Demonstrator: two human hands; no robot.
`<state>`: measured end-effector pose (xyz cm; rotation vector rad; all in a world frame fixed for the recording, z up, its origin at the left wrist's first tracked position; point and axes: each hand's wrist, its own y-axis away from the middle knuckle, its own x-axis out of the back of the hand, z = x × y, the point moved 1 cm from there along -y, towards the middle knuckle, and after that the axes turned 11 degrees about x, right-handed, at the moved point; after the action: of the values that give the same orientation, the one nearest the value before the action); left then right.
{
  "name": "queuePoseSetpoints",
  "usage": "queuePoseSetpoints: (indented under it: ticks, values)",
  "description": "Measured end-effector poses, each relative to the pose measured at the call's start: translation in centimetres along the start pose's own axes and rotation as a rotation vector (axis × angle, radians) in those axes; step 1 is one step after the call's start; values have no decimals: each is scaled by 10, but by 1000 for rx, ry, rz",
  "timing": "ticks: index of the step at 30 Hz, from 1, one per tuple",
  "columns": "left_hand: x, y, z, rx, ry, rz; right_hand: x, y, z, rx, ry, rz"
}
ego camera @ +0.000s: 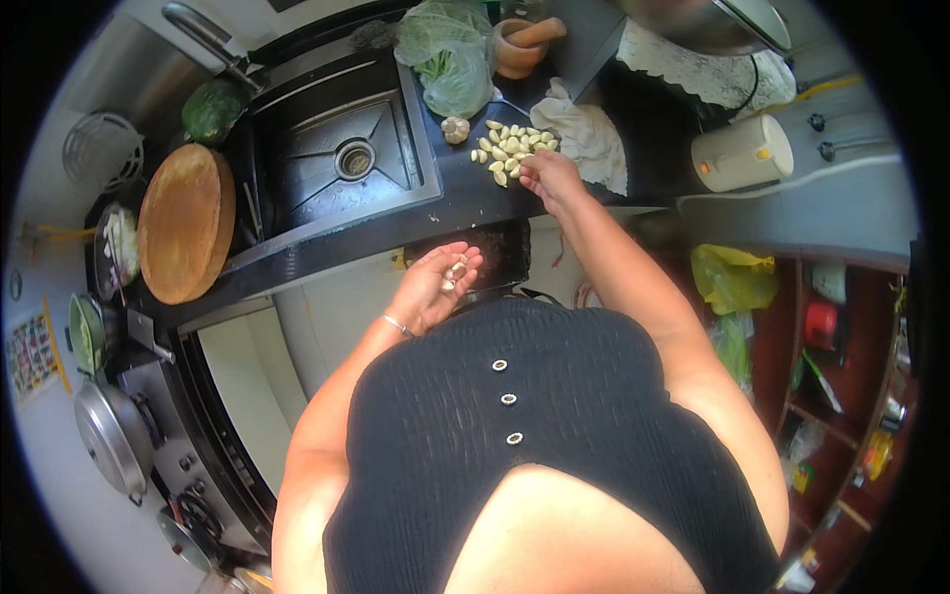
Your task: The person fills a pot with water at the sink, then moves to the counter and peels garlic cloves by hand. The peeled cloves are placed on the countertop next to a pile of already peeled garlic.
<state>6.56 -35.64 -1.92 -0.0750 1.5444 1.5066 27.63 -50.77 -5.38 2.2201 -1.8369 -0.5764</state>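
My left hand (430,286) is held in front of my body, short of the counter edge. Pale garlic cloves (450,279), perhaps with skin on them, rest in its curled fingers. On the dark counter (475,199), peeled garlic cloves (510,141) lie in a loose pile. My right hand (555,180) is at the near right side of that pile, its fingertips by the closest cloves. Whether a clove is between those fingers is hidden. A whole garlic bulb (455,130) sits just left of the pile, and a crumpled white cloth (586,137) lies right of it.
A steel sink (319,141) is left of the garlic. Behind stand a plastic bag of greens (449,67) and a wooden mortar (519,56) with its pestle. A round chopping board (185,223) leans left of the sink. A black-rimmed bin (512,252) is below the counter edge.
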Motion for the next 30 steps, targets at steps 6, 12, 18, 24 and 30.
queuePoseSetpoints:
  ticks: [6, 12, 18, 24, 30]
  values:
    - [-14, 3, -13, -95, 182, -90, -15, 75, -16, 333, 350, -513]
    - [-22, -5, -34, -145, 244, -200, -18, 117, -32, 902, 665, -891]
    - [-44, 4, -48, -192, 181, -85, -6, 108, -22, 900, 742, -929]
    - [-44, 9, -57, -407, -52, 106, -5, 100, -15, -21, 259, -908]
    - [-38, 8, -51, -616, -306, 243, -9, 93, -18, 245, 339, -991]
